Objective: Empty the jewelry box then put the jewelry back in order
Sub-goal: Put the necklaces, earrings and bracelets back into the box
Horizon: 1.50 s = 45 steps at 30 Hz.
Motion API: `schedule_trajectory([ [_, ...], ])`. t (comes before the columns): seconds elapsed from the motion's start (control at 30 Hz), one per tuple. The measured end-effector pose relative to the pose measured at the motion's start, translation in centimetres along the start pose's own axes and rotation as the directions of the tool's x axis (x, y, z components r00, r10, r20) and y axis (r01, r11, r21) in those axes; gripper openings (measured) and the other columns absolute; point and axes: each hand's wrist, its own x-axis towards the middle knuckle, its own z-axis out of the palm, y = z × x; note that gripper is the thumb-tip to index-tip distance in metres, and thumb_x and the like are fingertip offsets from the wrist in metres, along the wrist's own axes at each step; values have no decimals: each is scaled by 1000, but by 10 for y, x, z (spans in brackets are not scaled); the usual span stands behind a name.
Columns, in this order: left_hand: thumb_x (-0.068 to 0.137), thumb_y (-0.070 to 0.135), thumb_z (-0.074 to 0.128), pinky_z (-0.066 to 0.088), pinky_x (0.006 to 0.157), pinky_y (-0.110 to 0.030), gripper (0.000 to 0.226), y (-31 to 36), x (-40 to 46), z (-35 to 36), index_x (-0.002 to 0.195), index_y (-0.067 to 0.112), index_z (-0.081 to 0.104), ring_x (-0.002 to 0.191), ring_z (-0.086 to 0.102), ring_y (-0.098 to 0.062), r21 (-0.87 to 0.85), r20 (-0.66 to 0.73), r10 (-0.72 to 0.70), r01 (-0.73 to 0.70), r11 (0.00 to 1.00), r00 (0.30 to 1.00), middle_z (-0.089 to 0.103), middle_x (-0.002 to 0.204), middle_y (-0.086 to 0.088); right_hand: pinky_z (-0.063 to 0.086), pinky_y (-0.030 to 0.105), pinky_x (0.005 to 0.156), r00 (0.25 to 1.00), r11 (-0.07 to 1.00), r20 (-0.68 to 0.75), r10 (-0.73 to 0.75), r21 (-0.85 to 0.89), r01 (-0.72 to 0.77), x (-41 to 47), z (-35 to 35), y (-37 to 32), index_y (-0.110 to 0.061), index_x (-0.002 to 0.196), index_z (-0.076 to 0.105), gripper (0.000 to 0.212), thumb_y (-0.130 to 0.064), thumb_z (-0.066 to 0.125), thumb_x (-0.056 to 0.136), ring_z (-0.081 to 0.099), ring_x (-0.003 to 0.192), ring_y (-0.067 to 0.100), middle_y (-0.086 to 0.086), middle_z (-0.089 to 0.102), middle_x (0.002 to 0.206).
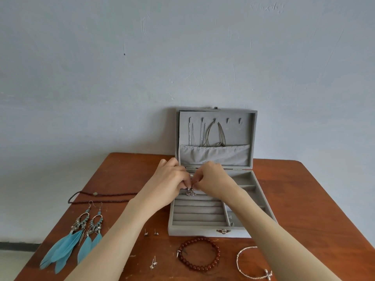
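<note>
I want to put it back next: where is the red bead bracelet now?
In the head view the red bead bracelet lies on the table, just in front of the jewelry box, left of the silver bracelet.

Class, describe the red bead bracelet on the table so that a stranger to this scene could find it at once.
Start at the open grey jewelry box on the wooden table. Just in front of its front latch lies the bracelet, a ring of round dark red beads. The silver bracelet to its right is thin and pale.

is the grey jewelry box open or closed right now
Open. The grey velvet jewelry box has its lid standing upright against the wall, chains hanging inside it, and the ring rolls exposed below.
</note>
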Motion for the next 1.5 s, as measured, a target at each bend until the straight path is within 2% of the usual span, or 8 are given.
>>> schedule_trajectory([
  [0.1, 84, 13, 65, 15, 74, -23, 10, 1, -2, 1, 80, 19, 71, 88, 37, -7, -42, -39, -27, 25, 999, 999, 63, 84, 9, 40, 20, 70, 999, 1000, -37, -13, 23, 14, -4, 2, 4, -11, 89, 74, 15, -8, 61, 81, 60, 91, 19, 9, 71, 93],
  [0.23, 76, 7, 71, 19, 72, -25, 7, 6, -8, 2, 77, 14, 73, 78, 25, 2, -136, -161, -71, 49, 990, 984, 56, 74, 12, 32, 11, 63, 989, 994, -138, -49, 92, 62, -14, 7, 12, -13, 95, 72, 17, -12, 62, 82, 52, 79, 12, -4, 59, 78],
  [0.3, 73, 5, 73, 23, 73, -26, 12, 8, -11, 2, 81, 14, 74, 81, 31, -1, -98, -190, -62, 43, 994, 980, 63, 75, 9, 35, 11, 64, 982, 994, -172, -73, 62, 85, -19, 11, 15, -18, 101, 71, 20, -15, 61, 85, 50, 80, 10, -5, 54, 82],
  [0.4, 69, 7, 77, 30, 70, -33, 16, 9, -18, 4, 82, 17, 74, 90, 45, -12, 17, -226, -62, 68, 998, 972, 67, 80, 6, 41, 26, 84, 977, 992, -173, -121, -44, 115, -25, 16, 20, -27, 108, 69, 24, -21, 58, 87, 53, 94, 19, 0, 51, 91],
  [0.57, 64, 14, 83, 34, 65, -34, 15, 13, -22, 2, 75, 20, 75, 83, 55, -26, 88, -251, -73, 98, 991, 965, 62, 79, 6, 34, 31, 86, 962, 982, -222, -159, -133, 132, -32, 20, 22, -34, 109, 68, 25, -27, 54, 89, 49, 98, 20, -6, 41, 86],
  [0.83, 65, 2, 74, 31, 65, -34, 22, 15, -25, 0, 79, 19, 76, 89, 46, -23, 96, -190, -63, 83, 992, 980, 61, 80, 4, 33, 31, 83, 948, 958, -230, -219, -236, 164, -37, 24, 23, -38, 111, 65, 29, -29, 45, 92, 47, 96, 21, 0, 53, 94],
  [1.27, 94, 29, 46, 41, 88, -28, 38, 19, -66, -43, 132, 22, 47, 107, 44, -14, 56, -76, -162, 166, 984, 984, 50, 117, 3, 31, 32, 97, 928, 948, -240, -284, -218, 233, -60, 16, -11, -27, 125, 55, 33, -34, 46, 94, 42, 117, 16, -4, 55, 118],
  [1.5, 97, 33, 38, 42, 87, -28, 40, 19, -117, -53, 135, 22, 41, 108, 46, -15, 170, 8, -247, 242, 955, 969, 51, 121, 2, 30, 37, 102, 904, 884, -182, -388, -350, 309, -84, 45, -35, -23, 129, 50, 36, -31, 45, 94, 39, 122, 20, -2, 51, 126],
])
